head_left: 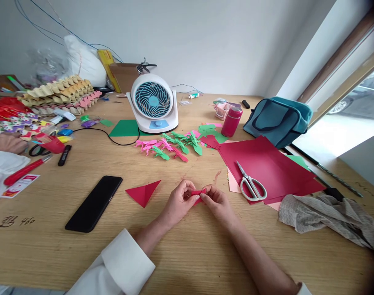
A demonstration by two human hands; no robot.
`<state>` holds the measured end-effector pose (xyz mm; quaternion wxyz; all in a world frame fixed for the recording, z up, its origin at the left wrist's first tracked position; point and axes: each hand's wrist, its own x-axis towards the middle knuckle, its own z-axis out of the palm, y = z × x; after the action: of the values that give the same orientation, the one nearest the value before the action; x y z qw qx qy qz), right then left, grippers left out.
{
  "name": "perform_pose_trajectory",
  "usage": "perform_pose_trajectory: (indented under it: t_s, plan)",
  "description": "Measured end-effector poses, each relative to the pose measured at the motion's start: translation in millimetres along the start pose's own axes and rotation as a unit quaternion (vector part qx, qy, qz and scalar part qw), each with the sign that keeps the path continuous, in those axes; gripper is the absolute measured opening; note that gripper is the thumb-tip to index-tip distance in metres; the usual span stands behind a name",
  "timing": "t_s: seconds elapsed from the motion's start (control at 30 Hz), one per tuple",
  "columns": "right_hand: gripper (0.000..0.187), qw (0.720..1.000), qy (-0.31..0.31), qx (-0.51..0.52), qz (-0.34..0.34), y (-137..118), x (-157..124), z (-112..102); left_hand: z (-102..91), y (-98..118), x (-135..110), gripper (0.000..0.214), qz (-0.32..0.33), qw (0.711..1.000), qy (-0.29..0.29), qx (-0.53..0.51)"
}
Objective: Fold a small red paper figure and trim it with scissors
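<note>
Between my two hands is a small folded piece of red paper [198, 192], pinched from both sides just above the table. My left hand [183, 198] grips its left end between thumb and fingers. At the other end, my right hand [216, 201] pinches it the same way. The fingers cover much of the paper. To the left of my hands lies a red paper triangle [144, 193] with a crease. Beyond them sits a cluster of folded green paper figures [193, 143] and pink paper figures [148, 145].
Scissors [251, 184] rest on large red sheets [275, 164] at the right, near a grey cloth [316, 215]. A black phone [94, 203] lies left. Behind stand a fan [153, 102], a red flask [232, 121] and a blue bag [275, 119]. Another person's hand [9, 143] is at far left.
</note>
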<state>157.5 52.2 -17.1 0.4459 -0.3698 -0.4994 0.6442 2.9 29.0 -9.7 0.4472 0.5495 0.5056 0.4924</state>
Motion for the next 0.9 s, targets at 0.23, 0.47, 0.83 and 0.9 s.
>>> perform_pose_trajectory:
  t_s: [0.23,0.47,0.83,0.9]
  plan:
    - [0.036,1.0,0.001,-0.008,-0.008,2.0,1.5,0.4,-0.8,8.1,2.0,0.022,-0.039,0.998,-0.016,-0.048]
    - [0.035,1.0,-0.014,-0.018,-0.004,-0.3,-0.9,2.3,-1.7,3.3,1.2,0.019,-0.007,1.0,-0.026,-0.011]
    - [0.042,1.0,0.0,-0.016,0.008,-4.5,-1.8,4.4,-2.5,4.9,1.3,0.019,-0.008,0.999,-0.04,-0.027]
    - [0.042,1.0,0.001,-0.02,0.011,-4.9,-1.9,4.5,-2.7,4.2,1.5,0.019,-0.01,0.999,-0.041,-0.021]
